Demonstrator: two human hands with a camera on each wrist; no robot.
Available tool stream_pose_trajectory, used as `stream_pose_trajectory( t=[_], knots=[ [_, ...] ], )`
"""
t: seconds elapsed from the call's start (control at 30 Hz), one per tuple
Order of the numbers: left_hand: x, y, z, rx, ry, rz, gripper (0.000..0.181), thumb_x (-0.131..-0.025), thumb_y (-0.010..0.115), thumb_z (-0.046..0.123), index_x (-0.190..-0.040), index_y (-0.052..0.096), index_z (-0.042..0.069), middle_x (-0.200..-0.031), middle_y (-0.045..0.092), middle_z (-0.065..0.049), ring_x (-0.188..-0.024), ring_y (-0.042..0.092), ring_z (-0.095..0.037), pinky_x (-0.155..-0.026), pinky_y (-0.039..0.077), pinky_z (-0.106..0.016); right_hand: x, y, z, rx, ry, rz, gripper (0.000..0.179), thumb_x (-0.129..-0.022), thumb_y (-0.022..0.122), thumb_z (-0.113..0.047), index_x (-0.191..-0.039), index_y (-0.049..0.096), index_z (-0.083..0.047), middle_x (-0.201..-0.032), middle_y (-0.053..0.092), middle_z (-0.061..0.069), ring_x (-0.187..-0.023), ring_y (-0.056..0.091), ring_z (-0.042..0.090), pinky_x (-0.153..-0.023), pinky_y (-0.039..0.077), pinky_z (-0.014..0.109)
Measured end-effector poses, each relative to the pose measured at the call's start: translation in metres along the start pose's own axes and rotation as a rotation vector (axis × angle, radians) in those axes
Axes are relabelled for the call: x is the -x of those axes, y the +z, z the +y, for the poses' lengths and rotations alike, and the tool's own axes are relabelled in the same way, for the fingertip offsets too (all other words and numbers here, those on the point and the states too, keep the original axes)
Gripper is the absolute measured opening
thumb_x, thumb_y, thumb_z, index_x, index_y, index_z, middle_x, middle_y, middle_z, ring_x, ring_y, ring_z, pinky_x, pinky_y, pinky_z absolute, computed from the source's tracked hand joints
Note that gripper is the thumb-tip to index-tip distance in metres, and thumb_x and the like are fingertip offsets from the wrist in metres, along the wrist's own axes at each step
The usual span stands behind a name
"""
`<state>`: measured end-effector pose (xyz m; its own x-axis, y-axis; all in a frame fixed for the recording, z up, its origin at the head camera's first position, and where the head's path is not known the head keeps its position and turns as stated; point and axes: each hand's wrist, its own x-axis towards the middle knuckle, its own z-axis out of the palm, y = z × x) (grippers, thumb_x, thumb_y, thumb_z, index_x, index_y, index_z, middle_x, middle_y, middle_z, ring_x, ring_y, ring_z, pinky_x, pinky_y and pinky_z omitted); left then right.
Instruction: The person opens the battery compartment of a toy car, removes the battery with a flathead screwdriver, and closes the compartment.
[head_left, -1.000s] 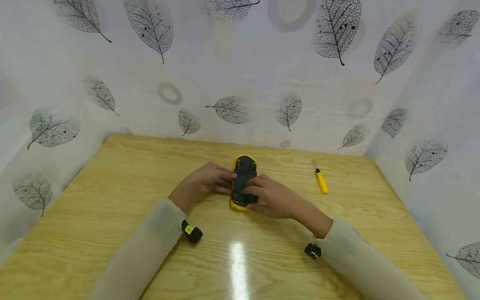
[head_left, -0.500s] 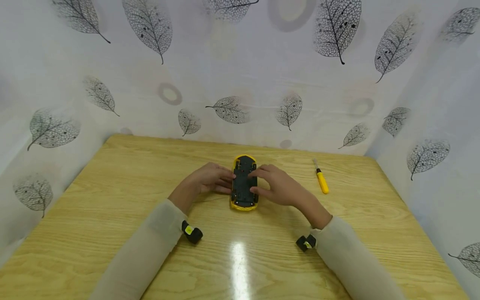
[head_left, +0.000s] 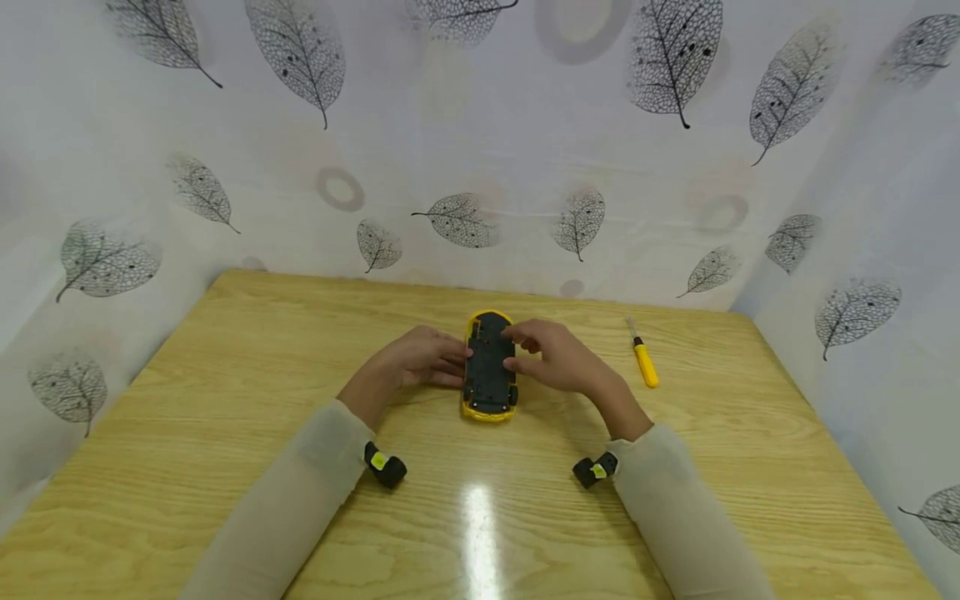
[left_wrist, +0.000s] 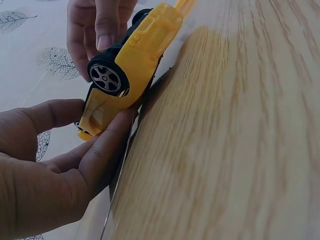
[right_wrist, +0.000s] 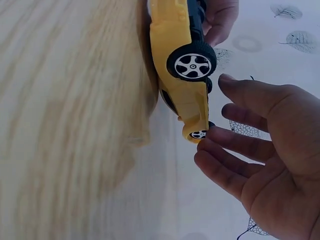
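A yellow toy car (head_left: 489, 371) lies upside down on the table, its black underside up. My left hand (head_left: 423, 357) grips its left side, the thumb over the underside edge and other fingers low against the yellow body, as the left wrist view shows. On the opposite side, my right hand (head_left: 561, 357) has loosely bent, spread fingers. In the right wrist view, its fingertips reach a far spoked wheel (right_wrist: 199, 134), while the thumb stands apart from the nearer wheel (right_wrist: 192, 65). Whether the fingertips press that far wheel is unclear.
A screwdriver (head_left: 644, 365) with a yellow handle lies to the right of the car, its tip pointing away. The wooden table (head_left: 225, 358) ends at a white leaf-patterned curtain (head_left: 480, 150) at the back and sides. Each wrist carries a small black camera (head_left: 386, 465).
My right hand has moved away along the car, from its near end to its far right wheel, uncovering the near right wheel. The left hand and the car have stayed in place.
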<state>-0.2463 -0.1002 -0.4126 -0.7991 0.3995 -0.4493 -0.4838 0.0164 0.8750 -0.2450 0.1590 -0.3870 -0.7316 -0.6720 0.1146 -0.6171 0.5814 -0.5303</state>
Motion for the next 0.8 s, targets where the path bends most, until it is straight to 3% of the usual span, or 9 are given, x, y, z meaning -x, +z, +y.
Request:
stream_pose_trajectory(
  t=[0.3, 0.8],
  knots=[
    [0.0011, -0.0003, 0.0002, -0.017, 0.007, 0.001, 0.040, -0.102, 0.062, 0.007, -0.137, 0.056, -0.010, -0.122, 0.067, -0.025, -0.097, 0.072, -0.027, -0.090, 0.062, -0.042, -0.0015, 0.0035, 0.0058, -0.083, 0.091, -0.002, 0.048, -0.097, 0.073, -0.027, -0.138, 0.061, -0.006, -0.117, 0.069, 0.009, -0.103, 0.066, 0.022, -0.090, 0.059, 0.042],
    [-0.0001, -0.0001, -0.0010, -0.011, 0.010, -0.004, 0.041, -0.102, 0.061, 0.007, -0.139, 0.055, -0.010, -0.117, 0.069, -0.021, -0.093, 0.071, -0.024, -0.088, 0.063, -0.040, -0.0010, 0.0063, 0.0097, -0.126, 0.117, -0.074, 0.059, -0.094, 0.077, -0.034, -0.145, 0.057, -0.010, -0.134, 0.063, 0.010, -0.114, 0.065, 0.026, -0.095, 0.059, 0.042]
  ],
)
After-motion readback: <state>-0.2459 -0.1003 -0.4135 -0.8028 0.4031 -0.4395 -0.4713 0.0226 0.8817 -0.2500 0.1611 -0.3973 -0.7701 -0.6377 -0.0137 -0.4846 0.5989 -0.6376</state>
